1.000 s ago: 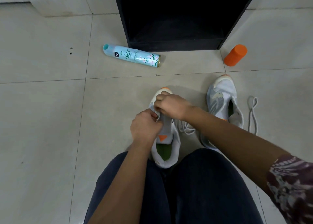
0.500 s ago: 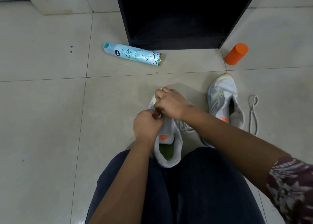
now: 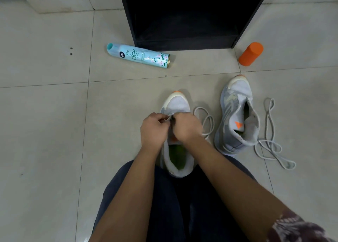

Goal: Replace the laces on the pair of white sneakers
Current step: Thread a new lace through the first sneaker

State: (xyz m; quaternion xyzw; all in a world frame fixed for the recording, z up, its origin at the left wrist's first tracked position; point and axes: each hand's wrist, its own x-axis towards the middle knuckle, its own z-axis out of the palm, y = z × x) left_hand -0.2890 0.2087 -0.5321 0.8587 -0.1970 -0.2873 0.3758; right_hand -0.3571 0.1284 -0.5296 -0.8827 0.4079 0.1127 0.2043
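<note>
Pale grey floor tiles [image 3: 54, 132] filled the view, with a black cabinet [image 3: 184, 17] standing open-fronted at the far edge. Seen from the head camera, the person's knees in dark trousers [image 3: 182, 205] framed the near sneaker [image 3: 176, 102]. It sat upright on the floor between them, toe pointing away, its green insole showing at the heel opening.

Both hands met over its throat. The left hand [image 3: 152, 132] had its fingers [image 3: 161, 120] curled, thumb and forefinger pinched on a pale strip of the lace [image 3: 207, 122]. The right hand [image 3: 187, 129] was knuckles-up, touching the left, its fingers tucked under and closed on the same spot. The exact pinch was mostly hidden. From under the right hand that lace ran out in loose loops on the tile, between the two shoes.

The second sneaker [image 3: 236, 113] lay to the right, well apart from the hands, tipped onto its side with the opening facing right and no lace threaded in it. Another loose lace [image 3: 268, 130] trailed just beside it, in a long loop and tangled coils near the heel.

A pale blue spray can [image 3: 139, 56] lay on its side near the cabinet's left corner. An orange cylinder [image 3: 251, 54] lay tilted by its right corner. A patterned sleeve [image 3: 300, 229] covered the right upper arm.
</note>
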